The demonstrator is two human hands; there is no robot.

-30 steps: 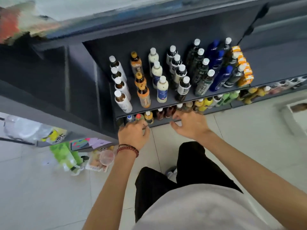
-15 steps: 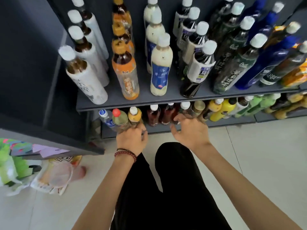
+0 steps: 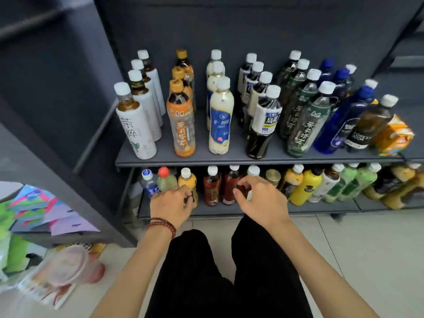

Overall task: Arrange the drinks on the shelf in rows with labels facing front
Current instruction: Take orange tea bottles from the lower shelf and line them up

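Observation:
Two dark grey shelves hold drinks. On the upper shelf (image 3: 229, 158) bottles stand in rows running front to back, labels forward. Along the lower shelf (image 3: 321, 208) runs a line of mixed bottles. My left hand (image 3: 171, 201) grips a yellow white-capped bottle (image 3: 187, 180) near the left end, beside a green red-capped bottle (image 3: 165, 181). My right hand (image 3: 260, 198) curls round a white-capped bottle (image 3: 253, 171), mostly hidden behind it, next to two dark red bottles (image 3: 212, 188).
A blue water bottle (image 3: 148, 183) stands at the lower shelf's left end; yellow (image 3: 306, 187) and green bottles (image 3: 344, 182) fill its right. An orange carton (image 3: 395, 137) sits upper right. Snack packets (image 3: 57, 274) lie on the tiled floor left. My black-trousered knees are below.
The view has dropped and closed in on the shelves. Both hands stay at the lower shelf's front row, the right one spreading slightly to the right.

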